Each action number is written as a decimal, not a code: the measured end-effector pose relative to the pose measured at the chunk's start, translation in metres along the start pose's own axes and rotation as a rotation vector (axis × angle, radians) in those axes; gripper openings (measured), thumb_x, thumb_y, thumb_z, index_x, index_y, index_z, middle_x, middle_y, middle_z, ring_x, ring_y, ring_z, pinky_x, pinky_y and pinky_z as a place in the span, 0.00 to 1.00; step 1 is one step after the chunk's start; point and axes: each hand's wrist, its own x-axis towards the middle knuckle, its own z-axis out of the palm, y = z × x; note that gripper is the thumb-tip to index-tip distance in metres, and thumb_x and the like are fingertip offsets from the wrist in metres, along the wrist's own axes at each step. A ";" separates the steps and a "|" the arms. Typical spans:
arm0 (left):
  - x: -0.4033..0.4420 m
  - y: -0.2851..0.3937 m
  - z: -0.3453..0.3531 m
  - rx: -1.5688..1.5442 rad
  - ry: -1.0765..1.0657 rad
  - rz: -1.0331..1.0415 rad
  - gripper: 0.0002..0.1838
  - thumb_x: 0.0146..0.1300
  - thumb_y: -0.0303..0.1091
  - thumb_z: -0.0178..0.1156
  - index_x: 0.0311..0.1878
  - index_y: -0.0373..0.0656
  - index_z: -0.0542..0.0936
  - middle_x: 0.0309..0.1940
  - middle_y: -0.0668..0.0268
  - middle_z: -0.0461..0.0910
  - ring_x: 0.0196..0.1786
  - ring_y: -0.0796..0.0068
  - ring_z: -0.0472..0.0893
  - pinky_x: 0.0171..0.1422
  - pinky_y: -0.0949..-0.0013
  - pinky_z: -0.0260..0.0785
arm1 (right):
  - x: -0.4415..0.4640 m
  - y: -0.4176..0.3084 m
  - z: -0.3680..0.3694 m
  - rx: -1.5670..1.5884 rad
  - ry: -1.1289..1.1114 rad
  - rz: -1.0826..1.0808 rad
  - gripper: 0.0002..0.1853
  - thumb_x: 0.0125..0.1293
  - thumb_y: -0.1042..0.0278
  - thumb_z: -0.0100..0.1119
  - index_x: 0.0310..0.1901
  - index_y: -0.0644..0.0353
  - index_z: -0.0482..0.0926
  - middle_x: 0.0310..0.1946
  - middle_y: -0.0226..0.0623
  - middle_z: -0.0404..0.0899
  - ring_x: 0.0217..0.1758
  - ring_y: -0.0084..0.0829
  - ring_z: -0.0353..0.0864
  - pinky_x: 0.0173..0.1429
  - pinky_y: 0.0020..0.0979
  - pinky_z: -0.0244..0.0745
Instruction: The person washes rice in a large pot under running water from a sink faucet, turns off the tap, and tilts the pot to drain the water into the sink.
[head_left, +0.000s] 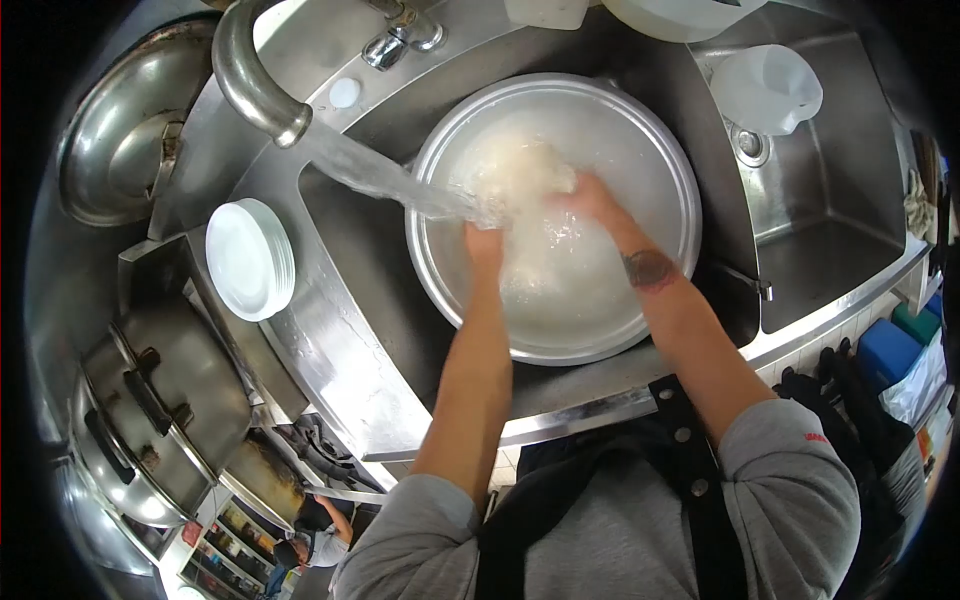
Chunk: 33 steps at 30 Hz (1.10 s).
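Observation:
A large round metal basin (690,215) sits in the sink, holding cloudy whitish water (570,300). Near its middle is a pale cream-white mass (520,165), too blurred to name. My left hand (484,240) reaches into the basin at its left side, right where the running water (390,187) lands; splash and cloudy water hide its fingers. My right hand (590,197) is at the right edge of the pale mass, touching or very near it, with its fingers smeared by motion and partly under the surface. From the curved metal faucet (292,122), water pours into the basin.
Stacked white plates (250,260) stand on the left counter, beside large metal pots (170,400). A cut translucent plastic jug (768,90) lies in the right sink basin (830,220). Another person (325,540) is farther off at lower left. A metal lid (120,120) leans at upper left.

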 end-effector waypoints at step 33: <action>0.021 0.016 -0.028 1.138 -0.495 0.342 0.23 0.62 0.44 0.45 0.54 0.39 0.72 0.53 0.52 0.73 0.58 0.57 0.71 0.61 0.59 0.64 | 0.054 0.011 -0.019 -0.816 0.020 0.056 0.20 0.53 0.59 0.57 0.48 0.57 0.77 0.46 0.45 0.78 0.49 0.43 0.77 0.57 0.43 0.67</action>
